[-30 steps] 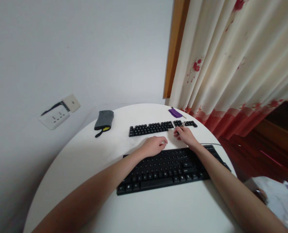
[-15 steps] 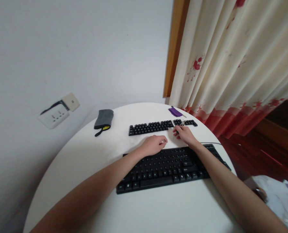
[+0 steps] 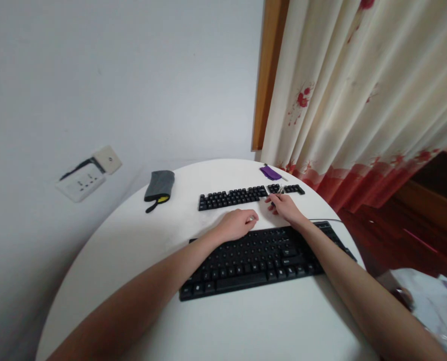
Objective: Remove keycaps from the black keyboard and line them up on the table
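Note:
A black keyboard [image 3: 261, 260] lies on the round white table [image 3: 140, 250] in front of me. Beyond it, rows of loose black keycaps [image 3: 233, 197] are laid out in a keyboard pattern. My left hand [image 3: 238, 224] rests curled in a loose fist on the table just past the keyboard's far edge. My right hand [image 3: 285, 208] is pinched on a thin metal keycap puller [image 3: 281, 191] whose tip touches the small keycap group at the right end of the rows.
A grey pouch with a yellow and black tab [image 3: 158, 185] lies at the table's back left. A purple tool [image 3: 271, 173] sits at the back edge. A wall socket [image 3: 81, 181] is on the left wall; a flowered curtain [image 3: 358, 100] hangs right.
My right hand has crept slightly forward towards the small keycap group. The left hand has stayed put; the view has shifted a little.

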A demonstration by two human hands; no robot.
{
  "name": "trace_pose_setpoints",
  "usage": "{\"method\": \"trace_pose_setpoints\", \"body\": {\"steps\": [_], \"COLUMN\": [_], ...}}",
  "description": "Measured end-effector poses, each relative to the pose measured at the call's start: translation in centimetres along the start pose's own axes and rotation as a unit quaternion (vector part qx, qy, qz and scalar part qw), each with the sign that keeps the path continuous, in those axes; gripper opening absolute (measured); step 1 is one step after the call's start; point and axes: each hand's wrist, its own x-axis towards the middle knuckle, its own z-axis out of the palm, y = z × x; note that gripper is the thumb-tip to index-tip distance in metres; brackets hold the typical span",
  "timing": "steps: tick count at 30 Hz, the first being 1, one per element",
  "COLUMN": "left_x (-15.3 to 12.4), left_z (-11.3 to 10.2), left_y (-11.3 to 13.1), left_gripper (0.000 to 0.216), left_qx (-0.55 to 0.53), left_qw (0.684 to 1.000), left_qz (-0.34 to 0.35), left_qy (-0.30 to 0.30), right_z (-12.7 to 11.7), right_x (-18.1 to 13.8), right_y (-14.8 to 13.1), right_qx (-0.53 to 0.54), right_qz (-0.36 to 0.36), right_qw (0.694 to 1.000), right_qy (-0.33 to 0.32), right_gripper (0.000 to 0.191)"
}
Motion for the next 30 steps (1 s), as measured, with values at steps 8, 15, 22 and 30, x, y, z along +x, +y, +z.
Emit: {"method": "trace_pose_setpoints", "body": {"steps": [8,15,22,30], "left_x": [0.0,-0.1,-0.1,0.0], "left_z": [-0.1,-0.2,-0.4,-0.1], "left_y": [0.1,0.2,0.4,0.1], "left_gripper": [0.025,0.025,0.025,0.025], "left_qx": [-0.003,-0.003,-0.007,-0.004], "left_qw": [1.0,1.0,1.0,1.0], "left_qz": [-0.003,-0.005,-0.007,-0.007], "left_qy": [-0.001,-0.001,-0.002,-0.001], "right_z": [-0.1,0.3,0.8,0.9], "right_x": [-0.3,-0.7,-1.1,-1.2], "right_y": [-0.5,-0.6,-1.0,-0.9], "right_qx": [-0.006,-0.013,-0.021,-0.024], "right_qz": [0.011,0.007,-0.011,-0.024], "right_qw": [1.0,1.0,0.998,0.996], "right_qy": [0.001,-0.016,-0.06,-0.08], "right_gripper": [0.03,0.032,0.034,0.036]}}
